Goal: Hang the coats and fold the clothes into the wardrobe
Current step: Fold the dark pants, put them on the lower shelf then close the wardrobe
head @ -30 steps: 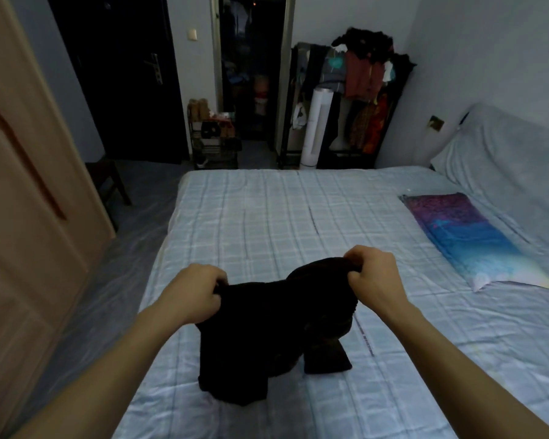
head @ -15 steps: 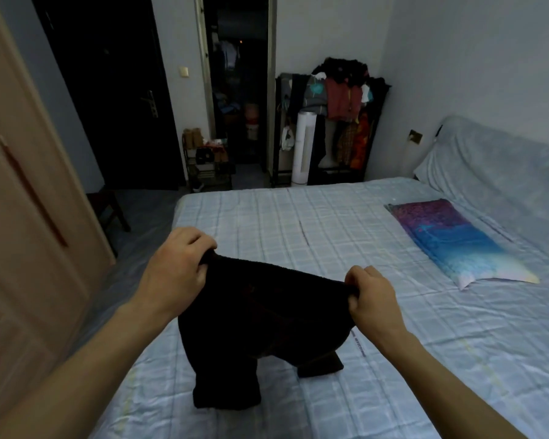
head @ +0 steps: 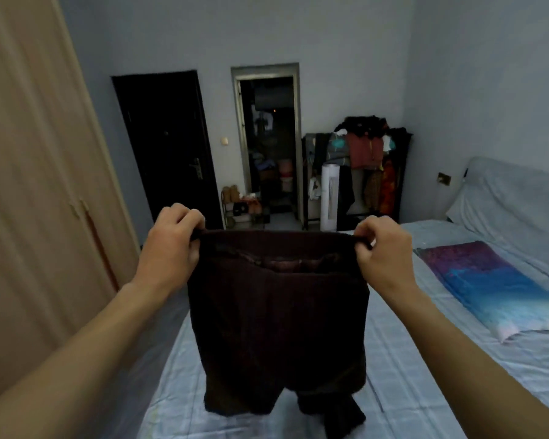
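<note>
The trousers (head: pixel 276 318), dark, hang in front of the person, held up by the waistband. The left hand (head: pixel 168 248) pinches the left end of the waistband, with its fingers curled around the cloth. The right hand (head: pixel 382 248) pinches the right end in the same way. The waistband is stretched between them. The leg ends touch the bed (head: pixel 409 375) below. A pillow (head: pixel 501 286) lies on the bed at the right. The wardrobe (head: pixel 38 201) stands at the left, doors closed. A clothes rack (head: pixel 365 166) stands at the far wall.
</note>
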Available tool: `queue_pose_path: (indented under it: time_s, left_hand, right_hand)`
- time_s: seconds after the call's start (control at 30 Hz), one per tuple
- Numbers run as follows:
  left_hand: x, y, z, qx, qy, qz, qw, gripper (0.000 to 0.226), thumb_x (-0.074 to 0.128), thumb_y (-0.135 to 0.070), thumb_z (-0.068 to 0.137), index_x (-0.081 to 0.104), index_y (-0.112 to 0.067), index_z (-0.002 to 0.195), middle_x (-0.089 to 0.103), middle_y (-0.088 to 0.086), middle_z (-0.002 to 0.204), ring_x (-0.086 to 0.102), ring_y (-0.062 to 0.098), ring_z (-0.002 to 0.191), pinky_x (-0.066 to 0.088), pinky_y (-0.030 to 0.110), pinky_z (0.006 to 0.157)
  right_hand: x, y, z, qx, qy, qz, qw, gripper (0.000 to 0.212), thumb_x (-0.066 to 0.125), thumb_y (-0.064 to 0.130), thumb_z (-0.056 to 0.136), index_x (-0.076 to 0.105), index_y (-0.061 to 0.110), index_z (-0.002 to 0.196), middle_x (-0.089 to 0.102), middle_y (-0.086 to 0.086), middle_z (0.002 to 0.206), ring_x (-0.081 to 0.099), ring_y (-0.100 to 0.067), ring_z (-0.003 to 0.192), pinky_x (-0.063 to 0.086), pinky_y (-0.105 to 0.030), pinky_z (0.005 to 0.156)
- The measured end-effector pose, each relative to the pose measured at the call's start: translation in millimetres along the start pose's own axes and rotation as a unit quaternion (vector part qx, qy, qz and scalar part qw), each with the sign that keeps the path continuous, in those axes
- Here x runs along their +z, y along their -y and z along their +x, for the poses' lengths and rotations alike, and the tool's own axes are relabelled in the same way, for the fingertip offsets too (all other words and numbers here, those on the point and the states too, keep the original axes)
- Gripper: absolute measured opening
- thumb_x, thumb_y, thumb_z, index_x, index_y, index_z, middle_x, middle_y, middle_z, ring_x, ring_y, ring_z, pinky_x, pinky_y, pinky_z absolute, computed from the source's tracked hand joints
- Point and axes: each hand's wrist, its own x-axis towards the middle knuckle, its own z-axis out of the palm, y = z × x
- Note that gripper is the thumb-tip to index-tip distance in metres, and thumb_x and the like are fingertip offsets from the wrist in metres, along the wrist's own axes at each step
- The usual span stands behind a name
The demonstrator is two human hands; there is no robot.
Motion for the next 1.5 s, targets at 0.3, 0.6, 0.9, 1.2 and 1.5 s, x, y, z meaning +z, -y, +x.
queue_pose_path:
  time_s: [0.3, 0.6, 0.9, 1.2, 1.5]
  left_hand:
    - [-104.5, 1.7, 115.3, 0.061, -0.114, 0.073, 0.989, 0.031, 0.061, 0.009, 0.079, 0.071, -0.006, 0.105, 0.069, 0.011, 0.105, 0.059, 0.036, 0.098, 0.053, 0.050, 0.082]
    - [-176.6, -5.9, 134.4, 0.010, -0.089, 0.032, 0.995, 0.030, 0.051, -0.001, 0.080, 0.074, -0.010, 0.097, 0.072, 0.013, 0.087, 0.067, 0.034, 0.083, 0.050, 0.034, 0.070]
    - [-109.6, 12.3, 33.5, -0.149, 0.377, -0.110, 0.908, 0.020, 0.071, -0.012, 0.086, 0.070, -0.032, 0.088, 0.074, -0.007, 0.090, 0.072, 0.009, 0.084, 0.060, 0.028, 0.072]
    - [-49.3, -14.7, -8.5, -0.050, 0.322, 0.068, 0.943, 0.024, 0.069, -0.051, 0.085, 0.069, -0.031, 0.099, 0.068, -0.008, 0.083, 0.066, 0.014, 0.077, 0.059, 0.039, 0.070]
    - [-16.4, -19.8, -37.3, 0.014, 0.079, 0.004, 0.997, 0.014, 0.065, -0.026, 0.090, 0.054, -0.024, 0.098, 0.058, -0.005, 0.085, 0.061, 0.022, 0.072, 0.045, 0.033, 0.054]
  right_hand:
    - [-68.5, 93.3, 130.7, -0.108, -0.119, 0.036, 0.986, 0.021, 0.064, -0.008, 0.073, 0.069, 0.010, 0.082, 0.066, -0.006, 0.084, 0.060, -0.021, 0.078, 0.052, -0.035, 0.076]
    - [-90.9, 155.6, 182.2, -0.142, -0.168, 0.042, 0.975, 0.020, 0.063, -0.004, 0.076, 0.073, 0.009, 0.088, 0.070, -0.008, 0.087, 0.062, -0.020, 0.082, 0.045, -0.025, 0.077]
    - [-21.1, 125.7, 105.4, -0.092, -0.016, 0.048, 0.994, 0.028, 0.063, -0.009, 0.075, 0.067, 0.019, 0.073, 0.070, -0.003, 0.078, 0.066, -0.022, 0.078, 0.055, -0.031, 0.076]
    - [-3.5, 127.3, 87.7, -0.099, 0.016, 0.036, 0.994, 0.025, 0.063, -0.010, 0.077, 0.072, 0.013, 0.083, 0.071, -0.005, 0.088, 0.067, -0.020, 0.084, 0.059, -0.037, 0.084]
    - [-11.3, 103.7, 66.2, -0.111, 0.036, 0.015, 0.993, 0.025, 0.066, -0.011, 0.076, 0.071, 0.012, 0.083, 0.068, -0.004, 0.086, 0.064, -0.020, 0.081, 0.055, -0.032, 0.079]
